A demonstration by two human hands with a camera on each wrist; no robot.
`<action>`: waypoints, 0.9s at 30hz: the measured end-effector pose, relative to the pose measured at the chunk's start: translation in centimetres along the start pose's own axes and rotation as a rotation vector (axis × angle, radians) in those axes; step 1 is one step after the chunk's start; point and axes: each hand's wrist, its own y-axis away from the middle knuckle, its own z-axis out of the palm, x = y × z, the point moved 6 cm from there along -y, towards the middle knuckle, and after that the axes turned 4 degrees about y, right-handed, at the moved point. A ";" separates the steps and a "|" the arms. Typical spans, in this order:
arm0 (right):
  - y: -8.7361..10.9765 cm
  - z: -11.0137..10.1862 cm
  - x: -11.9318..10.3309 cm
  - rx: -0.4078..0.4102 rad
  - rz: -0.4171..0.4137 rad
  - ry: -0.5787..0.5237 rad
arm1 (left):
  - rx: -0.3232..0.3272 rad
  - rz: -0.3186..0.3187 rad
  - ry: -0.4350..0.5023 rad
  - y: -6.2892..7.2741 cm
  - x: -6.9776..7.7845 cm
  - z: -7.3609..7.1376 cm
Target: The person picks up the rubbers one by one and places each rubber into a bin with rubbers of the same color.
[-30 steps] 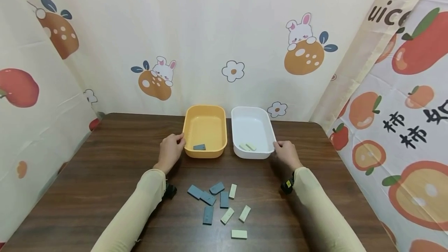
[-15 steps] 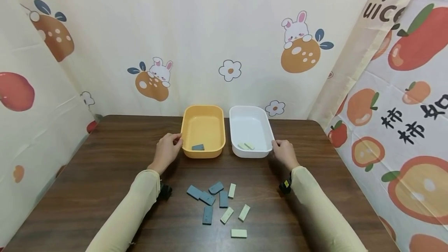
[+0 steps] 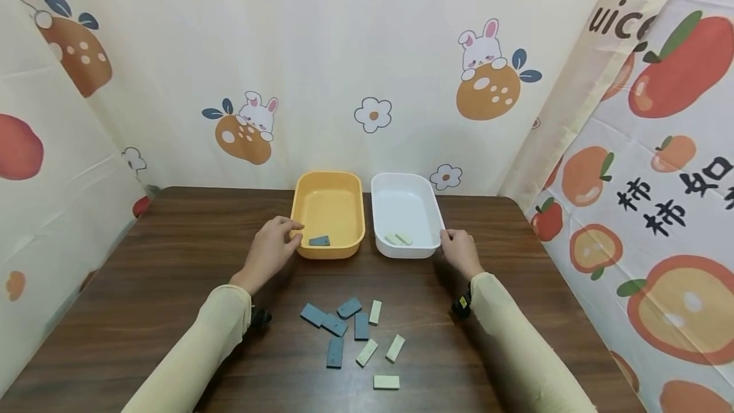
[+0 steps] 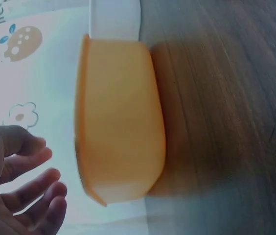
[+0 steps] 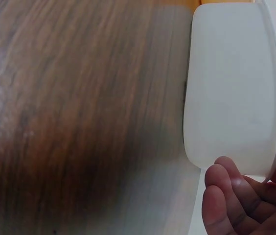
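Observation:
My left hand (image 3: 268,252) is at the near left corner of the yellow bin (image 3: 328,209). In the left wrist view its relaxed, parted fingers (image 4: 35,188) hold nothing and look apart from the bin's rim. One dark grey-blue block (image 3: 319,241) lies inside that bin. At the right side of the white bin (image 3: 406,204), my right hand (image 3: 460,252) pinches the rim between thumb and finger, as the right wrist view shows. Two pale green blocks (image 3: 403,238) lie in the white bin. Nearer to me, several dark grey-blue blocks (image 3: 335,353) and several pale green blocks (image 3: 387,382) are scattered.
The two bins stand side by side on the dark wooden table (image 3: 189,253), close to its back edge. A printed curtain (image 3: 321,81) hangs behind the table and continues along both sides. Each wrist carries a small black device.
The left hand's fingers have spread and let go of the yellow bin's rim. The right hand keeps its pinch on the white bin. The head view has shifted slightly.

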 end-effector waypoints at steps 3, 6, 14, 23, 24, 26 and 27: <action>-0.2 0.1 -0.1 -0.008 -0.012 -0.003 | -0.028 0.034 0.008 0.4 0.7 -0.1; -0.2 0.2 -0.1 -0.021 -0.009 0.001 | -0.088 0.086 0.024 0.7 1.5 0.2; -0.1 -0.2 0.1 -0.031 0.021 0.007 | -0.364 0.207 0.027 2.4 3.3 1.9; 0.3 -0.3 -0.2 -0.044 0.037 0.017 | -0.562 0.186 0.019 4.5 3.7 3.5; 0.3 -0.3 -0.3 -0.044 0.039 0.021 | -0.580 0.193 0.021 4.7 3.8 3.7; 0.4 -0.3 -0.3 -0.042 0.045 0.026 | -0.610 0.200 0.021 5.1 4.0 4.1; 0.4 -0.2 -0.3 -0.042 0.048 0.028 | -0.626 0.200 0.022 5.3 4.0 4.3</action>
